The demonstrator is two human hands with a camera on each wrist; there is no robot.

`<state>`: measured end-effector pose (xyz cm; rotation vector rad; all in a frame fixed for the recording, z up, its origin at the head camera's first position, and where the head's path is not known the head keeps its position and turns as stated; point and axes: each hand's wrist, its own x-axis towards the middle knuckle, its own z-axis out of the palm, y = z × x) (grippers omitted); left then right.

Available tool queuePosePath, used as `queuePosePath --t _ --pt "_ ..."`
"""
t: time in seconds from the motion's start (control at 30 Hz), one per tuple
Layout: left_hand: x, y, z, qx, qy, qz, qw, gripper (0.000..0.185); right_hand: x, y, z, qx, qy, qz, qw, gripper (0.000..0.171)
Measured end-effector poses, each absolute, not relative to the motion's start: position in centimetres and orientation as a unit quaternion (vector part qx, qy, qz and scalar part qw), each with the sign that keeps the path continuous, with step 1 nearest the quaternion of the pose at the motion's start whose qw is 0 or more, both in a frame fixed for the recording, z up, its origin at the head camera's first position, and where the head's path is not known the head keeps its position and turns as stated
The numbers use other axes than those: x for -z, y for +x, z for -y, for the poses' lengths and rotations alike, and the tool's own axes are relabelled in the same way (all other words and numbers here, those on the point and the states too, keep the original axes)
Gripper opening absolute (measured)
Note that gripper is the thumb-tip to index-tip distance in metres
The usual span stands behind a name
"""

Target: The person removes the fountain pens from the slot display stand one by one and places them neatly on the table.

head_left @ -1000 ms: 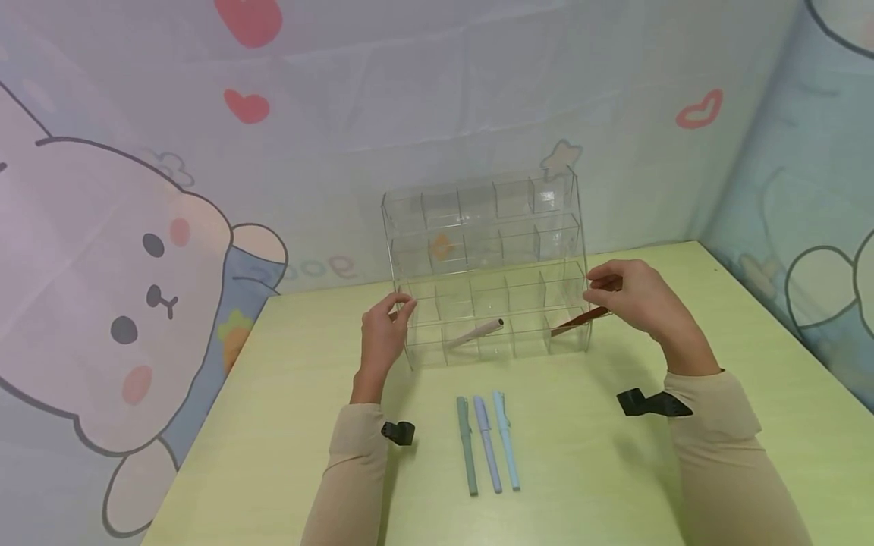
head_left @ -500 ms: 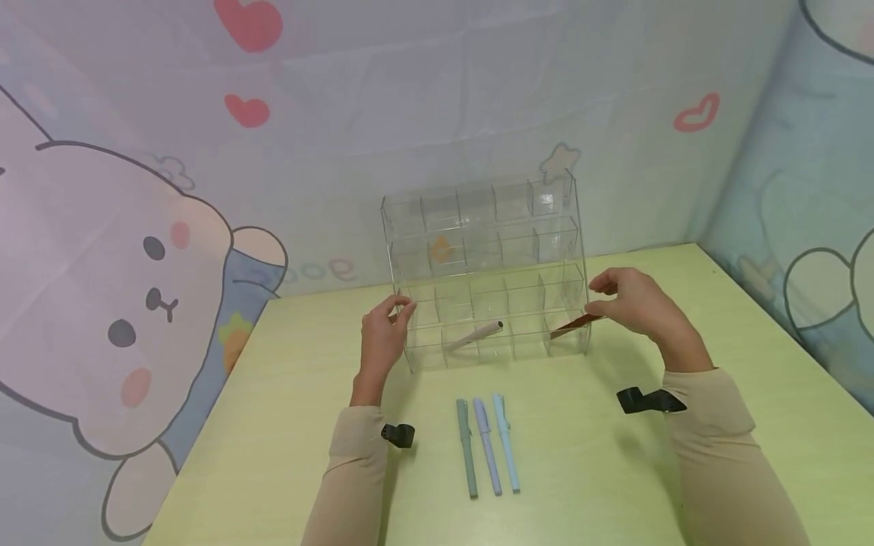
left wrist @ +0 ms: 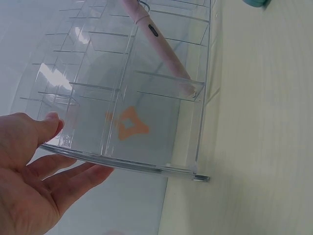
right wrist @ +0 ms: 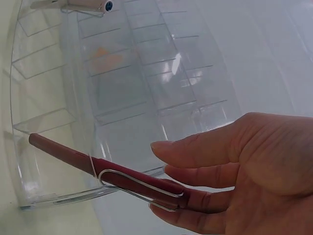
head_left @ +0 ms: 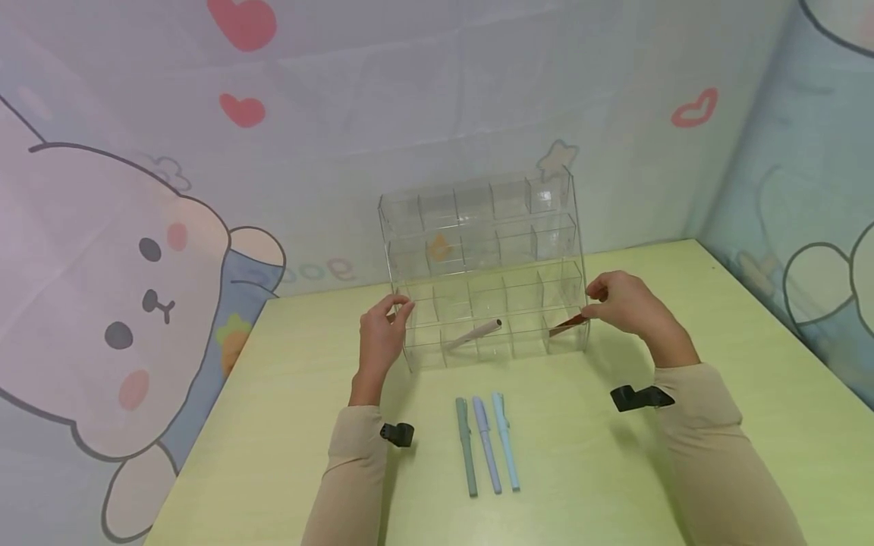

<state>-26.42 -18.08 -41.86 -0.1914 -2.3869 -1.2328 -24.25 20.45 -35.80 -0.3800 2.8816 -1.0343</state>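
Observation:
A clear acrylic pen rack (head_left: 488, 284) with tiers of compartments stands at the back of the table. My left hand (head_left: 382, 339) pinches its left side panel, thumb (left wrist: 51, 125) on one face and fingers behind. By the right side panel, my right hand (head_left: 628, 303) touches the cap end of a dark red pen (right wrist: 115, 171) with its fingers. The thumb is apart from that pen in the right wrist view. The pen leans inside the bottom right compartment, cap end toward the hand. A pale pink pen (left wrist: 164, 49) leans in the bottom row, left of the middle.
In front of the rack lie a green pen (head_left: 466, 447), a lavender pen (head_left: 487, 445) and a light blue pen (head_left: 506, 441), side by side. Behind the yellow-green table (head_left: 300, 364) hangs a printed cloth (head_left: 328, 136). Black wrist cameras sit on both sleeves.
My right hand has come left and slightly down toward the rack. The dark red pen has shifted inward, so less of it sticks out past the side panel. The left hand keeps its place.

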Motion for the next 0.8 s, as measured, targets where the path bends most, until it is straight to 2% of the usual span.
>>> queuePosePath --t 0.8 --pt "41.59 -26.27 18.04 0.450 -0.070 0.862 0.221 0.016 36.87 -24.96 -20.16 0.312 -0.143 -0.938 0.045 0.016"
